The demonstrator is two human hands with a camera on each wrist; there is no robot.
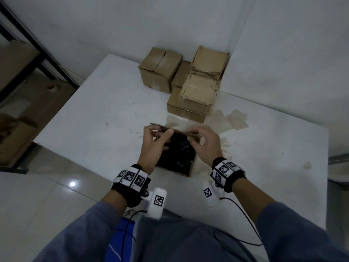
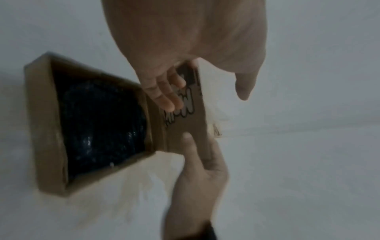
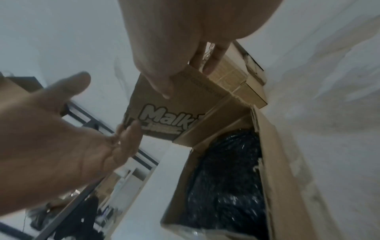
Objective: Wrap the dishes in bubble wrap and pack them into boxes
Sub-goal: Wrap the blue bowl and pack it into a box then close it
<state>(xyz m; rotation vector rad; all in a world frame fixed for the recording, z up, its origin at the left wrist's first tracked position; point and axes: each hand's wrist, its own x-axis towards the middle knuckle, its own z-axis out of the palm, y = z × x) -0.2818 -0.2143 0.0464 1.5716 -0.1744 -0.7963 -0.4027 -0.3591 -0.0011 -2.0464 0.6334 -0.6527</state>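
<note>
On the white worktop the open box holds the dark bubble-wrapped dish, and both grips, left hand and right hand, pinch its far flap, which might crease or catch the wrap if forced.

Left hand and right hand raised side by side, forearms converging; fingers and thumbs of both pinching a flap.

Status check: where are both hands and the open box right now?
Left hand and right hand both grip the far flap. Open box holds a dark wrapped bundle, not yet closed. Nothing seen blocking the flap.
</note>
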